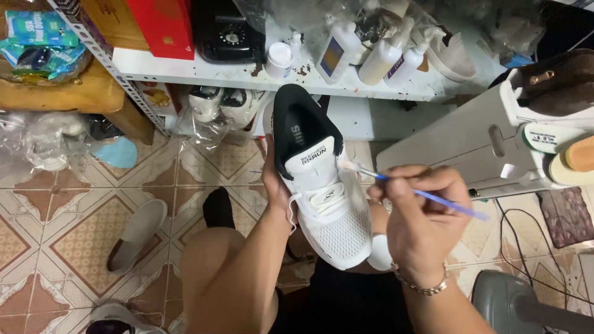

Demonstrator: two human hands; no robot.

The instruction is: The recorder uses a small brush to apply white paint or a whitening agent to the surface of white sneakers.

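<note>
sneaker [325,204] gripped in my left hand [275,188]; right hand [421,216] pinches brush [421,193], tip at 12 o'clock. wobble could smear the black collar.

white sneakers: 1 [322,198] | blue-handled brushes: 1 [427,195] | white squeeze bottles: 3 [383,57] | small white jars: 1 [279,59] | grey slip-on shoes: 1 [136,235]

We logged a red box [162,25] on the shelf's left | white bottles with orange-blue label [332,57] | green-blue packets [40,40] top left.
</note>
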